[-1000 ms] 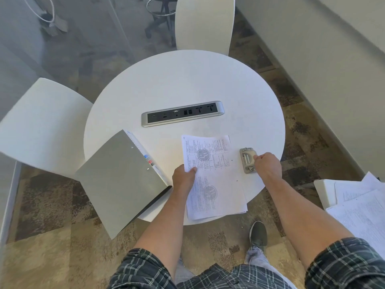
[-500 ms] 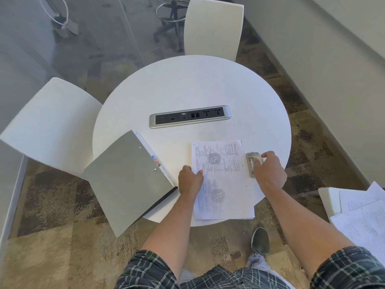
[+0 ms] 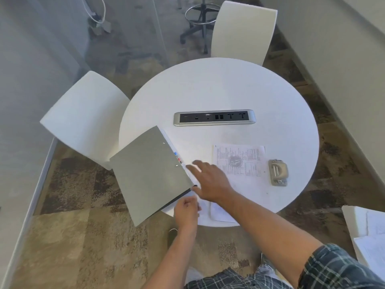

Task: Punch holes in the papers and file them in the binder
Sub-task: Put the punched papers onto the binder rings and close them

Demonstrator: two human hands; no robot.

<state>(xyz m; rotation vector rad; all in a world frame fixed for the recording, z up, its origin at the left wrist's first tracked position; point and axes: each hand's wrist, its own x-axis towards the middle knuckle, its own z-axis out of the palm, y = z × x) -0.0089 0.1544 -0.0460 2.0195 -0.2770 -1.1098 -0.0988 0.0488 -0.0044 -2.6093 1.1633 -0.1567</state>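
Note:
A closed grey binder (image 3: 152,174) lies at the table's left front and overhangs the edge. Printed papers (image 3: 239,161) lie to its right, with a grey hole punch (image 3: 278,172) standing on their right edge. My right hand (image 3: 208,182) stretches across the papers' left part, fingers straight and blurred, its fingertips at the binder's tabbed right edge. My left hand (image 3: 186,211) is curled at the table's front edge, just below the binder's near corner and beside the papers' lower left. Whether it holds anything does not show.
The round white table (image 3: 218,86) has a silver socket strip (image 3: 214,117) set in its middle. White chairs stand at the left (image 3: 83,113) and at the back (image 3: 243,30). A stack of loose papers (image 3: 368,236) sits at the far right.
My right hand has left the hole punch and swung left across the papers to the binder's edge. My left hand has slid from the papers' left edge down to the table's front.

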